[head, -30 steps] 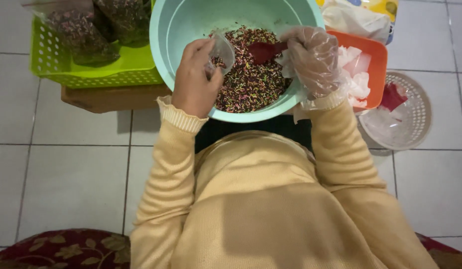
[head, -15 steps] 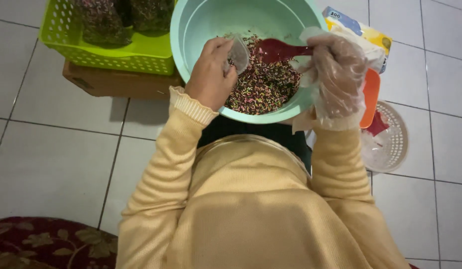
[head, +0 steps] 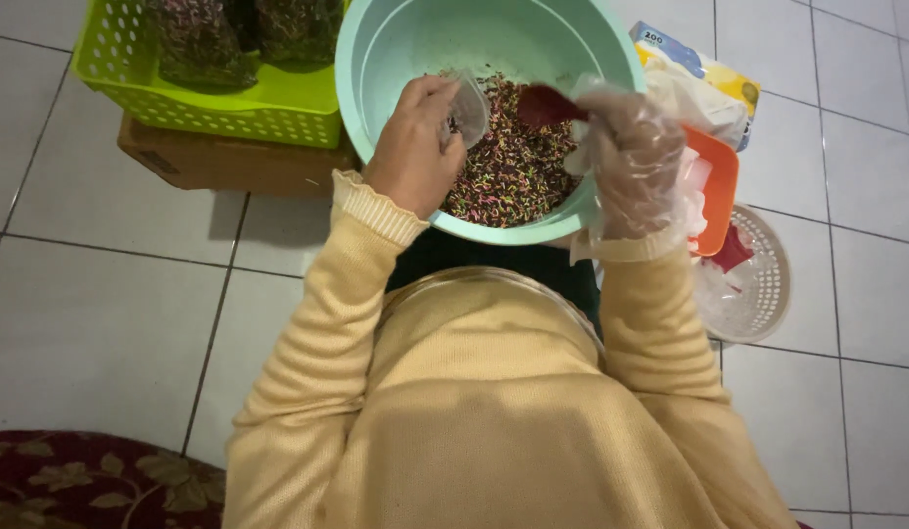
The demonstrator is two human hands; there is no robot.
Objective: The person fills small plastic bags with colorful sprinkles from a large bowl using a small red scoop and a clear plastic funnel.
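- Left hand (head: 412, 147) over the bowl (head: 396, 44), fingers curled, pinching a small clear bag (head: 467, 103) open.
- Bag half hidden behind the thumb; inside hard to see.
- Right hand (head: 631, 162) in a clear glove, fingers closed round a red scoop (head: 545, 103).
- Scoop handle hidden in the glove; only the tip showing, just above the snacks (head: 513, 171).
- Bowl top cut off.
- Green basket (head: 229, 103) with dark filled bags, cut off too.
- Orange tray (head: 721, 181) partly behind the glove.
- Round white basket (head: 768, 284) beside it; red thing inside too blurry to tell.
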